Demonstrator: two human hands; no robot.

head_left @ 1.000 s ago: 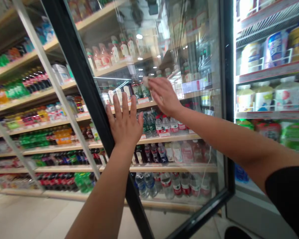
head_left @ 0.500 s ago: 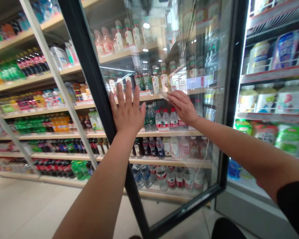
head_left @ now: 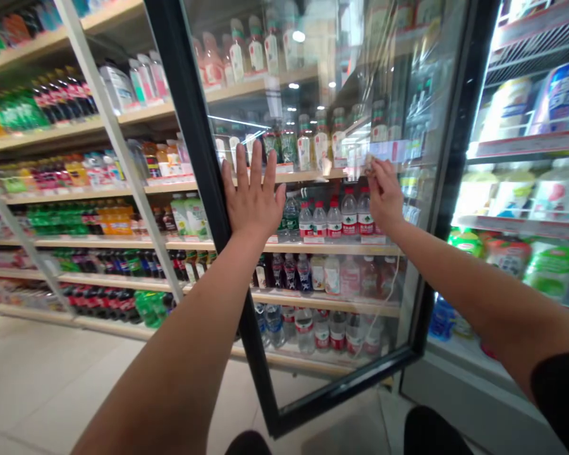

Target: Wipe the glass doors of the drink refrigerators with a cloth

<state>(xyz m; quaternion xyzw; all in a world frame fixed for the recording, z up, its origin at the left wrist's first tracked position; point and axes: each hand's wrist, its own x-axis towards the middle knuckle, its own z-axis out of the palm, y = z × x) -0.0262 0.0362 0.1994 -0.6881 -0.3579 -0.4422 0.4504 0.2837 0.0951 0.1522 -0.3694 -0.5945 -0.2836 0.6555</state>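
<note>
An open glass fridge door (head_left: 341, 82) with a black frame (head_left: 194, 126) stands in front of me. My left hand (head_left: 253, 202) lies flat on the glass beside the frame's left edge, fingers stretched up and apart. My right hand (head_left: 385, 197) presses on the glass further right, fingers closed round a small pale wad (head_left: 370, 165), perhaps a cloth or tissue. Through the glass I see shelves of bottled water (head_left: 334, 218) and other drinks.
The lit fridge interior (head_left: 526, 189) with wire shelves of cartons and tubs is at the right. Long wooden store shelves (head_left: 76, 189) of soda and juice bottles run along the left. Pale tiled floor (head_left: 38, 379) lies below. The door's bottom corner (head_left: 277, 423) hangs near my legs.
My right hand with the pale wad has slid down and then to the right across the glass. My left hand stays flat by the door frame.
</note>
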